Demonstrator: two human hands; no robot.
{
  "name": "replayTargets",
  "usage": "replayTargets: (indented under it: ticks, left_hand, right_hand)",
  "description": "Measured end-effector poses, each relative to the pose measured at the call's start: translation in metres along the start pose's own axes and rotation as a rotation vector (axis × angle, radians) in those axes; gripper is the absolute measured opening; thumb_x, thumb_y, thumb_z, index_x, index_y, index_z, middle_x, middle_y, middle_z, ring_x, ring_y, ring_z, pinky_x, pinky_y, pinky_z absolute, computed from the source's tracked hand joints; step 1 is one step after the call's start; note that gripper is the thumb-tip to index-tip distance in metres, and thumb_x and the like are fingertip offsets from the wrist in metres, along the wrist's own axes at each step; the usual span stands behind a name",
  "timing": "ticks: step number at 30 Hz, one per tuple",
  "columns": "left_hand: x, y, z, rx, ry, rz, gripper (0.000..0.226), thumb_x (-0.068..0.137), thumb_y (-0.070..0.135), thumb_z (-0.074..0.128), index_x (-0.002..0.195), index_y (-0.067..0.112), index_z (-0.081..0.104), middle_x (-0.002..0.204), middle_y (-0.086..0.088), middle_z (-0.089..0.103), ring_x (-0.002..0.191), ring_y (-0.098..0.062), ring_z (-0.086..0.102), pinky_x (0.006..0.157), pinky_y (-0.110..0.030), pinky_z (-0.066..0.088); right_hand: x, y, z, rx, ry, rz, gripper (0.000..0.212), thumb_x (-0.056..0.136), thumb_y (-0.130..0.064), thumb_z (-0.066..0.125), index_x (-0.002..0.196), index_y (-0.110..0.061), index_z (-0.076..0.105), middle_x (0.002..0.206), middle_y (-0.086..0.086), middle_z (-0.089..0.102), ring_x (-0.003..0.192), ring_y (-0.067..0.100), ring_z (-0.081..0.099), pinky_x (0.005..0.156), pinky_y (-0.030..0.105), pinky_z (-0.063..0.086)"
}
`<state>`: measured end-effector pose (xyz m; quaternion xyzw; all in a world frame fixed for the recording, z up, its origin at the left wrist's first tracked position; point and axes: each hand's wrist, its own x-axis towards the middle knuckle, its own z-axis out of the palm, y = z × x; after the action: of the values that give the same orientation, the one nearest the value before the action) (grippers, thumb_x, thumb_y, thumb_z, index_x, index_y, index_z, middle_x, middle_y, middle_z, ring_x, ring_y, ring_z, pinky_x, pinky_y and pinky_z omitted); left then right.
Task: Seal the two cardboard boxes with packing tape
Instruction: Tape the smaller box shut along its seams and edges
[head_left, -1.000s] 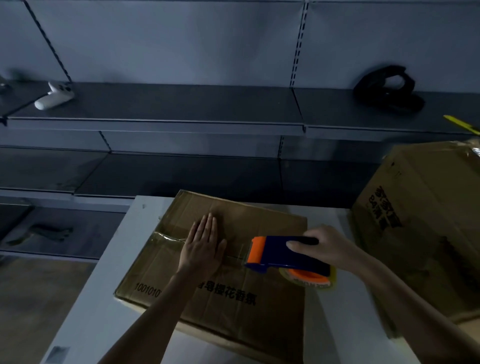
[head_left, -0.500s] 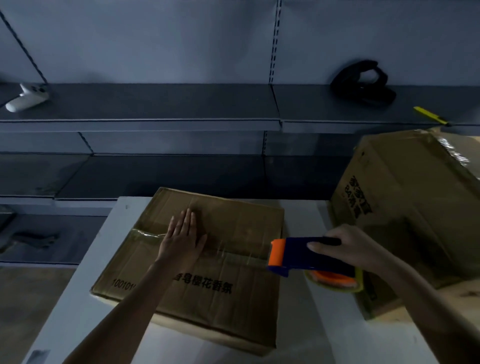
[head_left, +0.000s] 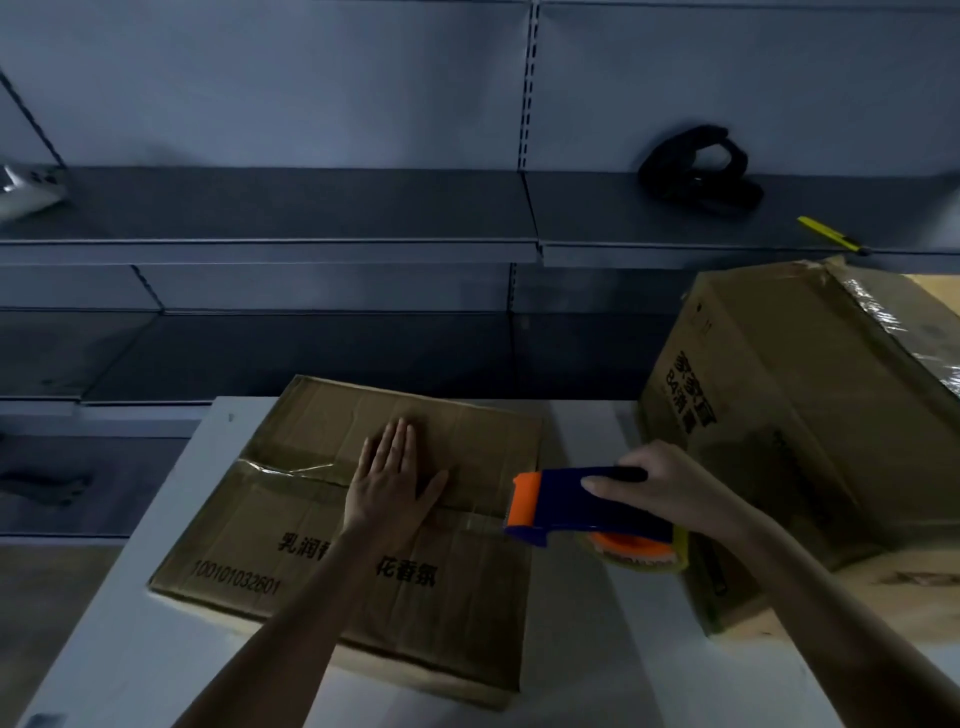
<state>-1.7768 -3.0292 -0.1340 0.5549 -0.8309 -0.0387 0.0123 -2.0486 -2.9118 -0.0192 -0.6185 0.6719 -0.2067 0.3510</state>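
A flat cardboard box (head_left: 322, 530) with black printed characters lies on the white table (head_left: 130, 613). Clear tape runs along its middle seam from the left edge. My left hand (head_left: 389, 478) presses flat on the box top, fingers straight, over the seam. My right hand (head_left: 660, 488) grips the blue and orange tape dispenser (head_left: 571, 509), whose orange front sits at the box's right edge. A tape roll hangs beneath the dispenser. A second, taller cardboard box (head_left: 810, 431) stands tilted at the right, with shiny tape on its top.
Grey metal shelving runs behind the table. On the upper shelf lie a black strap-like object (head_left: 698, 171), a yellow utility knife (head_left: 831, 235) and a white device (head_left: 26, 189) at far left.
My right hand has drawn the dispenser rightward along the seam, from mid-box to the right edge. My left hand has stayed flat on the box.
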Motion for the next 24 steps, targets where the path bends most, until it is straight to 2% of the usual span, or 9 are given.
replayTargets:
  ticks: [3, 5, 9, 11, 13, 15, 17, 20, 24]
  left_hand:
    - [0.004, -0.020, -0.007, 0.037, -0.028, 0.014, 0.120, 0.054, 0.073, -0.040, 0.147, 0.006, -0.007, 0.157, -0.005, -0.006, 0.144, -0.013, -0.010, 0.115, -0.031, -0.011]
    - [0.006, -0.039, -0.012, 0.045, -0.045, 0.013, 0.123, 0.052, 0.076, -0.040, 0.147, 0.006, -0.006, 0.157, -0.004, -0.007, 0.142, -0.010, -0.012, 0.115, -0.030, -0.011]
    - [0.008, -0.066, -0.019, 0.054, -0.082, -0.005, 0.125, 0.049, 0.080, -0.038, 0.147, 0.008, -0.009, 0.157, -0.004, -0.010, 0.135, -0.004, -0.020, 0.115, -0.029, -0.012]
    - [0.008, -0.068, -0.019, 0.042, -0.087, -0.003, 0.126, 0.049, 0.085, -0.032, 0.147, 0.008, -0.010, 0.156, -0.003, -0.011, 0.137, -0.006, -0.019, 0.116, -0.030, -0.012]
    - [0.008, -0.067, -0.019, 0.026, -0.090, 0.005, 0.128, 0.048, 0.089, -0.026, 0.146, 0.008, -0.010, 0.156, -0.003, -0.013, 0.138, -0.007, -0.018, 0.116, -0.031, -0.011]
    - [0.007, -0.066, -0.019, 0.039, -0.092, 0.010, 0.130, 0.046, 0.089, -0.027, 0.146, 0.008, -0.012, 0.155, -0.004, -0.014, 0.138, -0.007, -0.019, 0.116, -0.031, -0.011]
    - [0.006, -0.067, -0.019, 0.038, -0.088, 0.008, 0.131, 0.045, 0.090, -0.026, 0.146, 0.008, -0.011, 0.156, -0.004, -0.013, 0.139, -0.008, -0.018, 0.116, -0.030, -0.012]
    - [0.006, -0.067, -0.018, 0.036, -0.090, 0.011, 0.129, 0.047, 0.090, -0.024, 0.146, 0.009, -0.012, 0.156, -0.004, -0.013, 0.141, -0.009, -0.016, 0.116, -0.031, -0.012]
    - [0.004, -0.066, -0.018, 0.062, -0.095, 0.014, 0.127, 0.048, 0.089, -0.025, 0.146, 0.008, -0.013, 0.156, -0.004, -0.014, 0.141, -0.009, -0.017, 0.116, -0.031, -0.011]
  right_hand:
    - [0.007, -0.010, 0.014, 0.050, -0.002, 0.013, 0.043, 0.081, -0.048, 0.062, 0.058, -0.012, 0.062, 0.044, -0.004, 0.055, 0.041, 0.005, 0.050, 0.043, 0.015, 0.030]
    - [0.016, -0.021, 0.027, 0.085, -0.015, -0.006, 0.037, 0.085, -0.041, 0.063, 0.056, -0.018, 0.057, 0.040, -0.009, 0.051, 0.038, 0.000, 0.046, 0.041, 0.012, 0.029]
    - [0.034, -0.035, 0.043, 0.075, -0.032, -0.049, 0.045, 0.085, -0.043, 0.062, 0.072, -0.001, 0.066, 0.056, 0.004, 0.059, 0.050, 0.011, 0.055, 0.045, 0.015, 0.033]
    - [0.038, -0.035, 0.043, 0.068, -0.036, -0.034, 0.047, 0.085, -0.045, 0.061, 0.079, 0.001, 0.069, 0.061, 0.008, 0.062, 0.054, 0.014, 0.058, 0.047, 0.016, 0.035]
    - [0.038, -0.034, 0.042, 0.051, -0.051, -0.032, 0.047, 0.085, -0.044, 0.061, 0.075, 0.001, 0.068, 0.056, 0.003, 0.059, 0.051, 0.011, 0.056, 0.045, 0.015, 0.034]
    - [0.035, -0.030, 0.043, 0.030, -0.060, -0.031, 0.042, 0.085, -0.043, 0.060, 0.065, -0.007, 0.064, 0.046, -0.007, 0.053, 0.044, 0.005, 0.051, 0.043, 0.013, 0.032]
    - [0.029, -0.023, 0.038, 0.045, -0.061, -0.017, 0.041, 0.082, -0.046, 0.061, 0.059, -0.013, 0.060, 0.044, -0.007, 0.051, 0.042, 0.004, 0.049, 0.044, 0.015, 0.032]
    - [0.020, -0.015, 0.028, 0.058, -0.072, 0.014, 0.050, 0.075, -0.054, 0.057, 0.063, -0.006, 0.062, 0.052, 0.004, 0.052, 0.044, 0.010, 0.049, 0.046, 0.019, 0.031]
    - [0.014, -0.014, 0.028, 0.015, -0.072, -0.013, 0.042, 0.083, -0.044, 0.061, 0.057, -0.011, 0.057, 0.046, -0.005, 0.049, 0.038, 0.001, 0.046, 0.043, 0.014, 0.029]
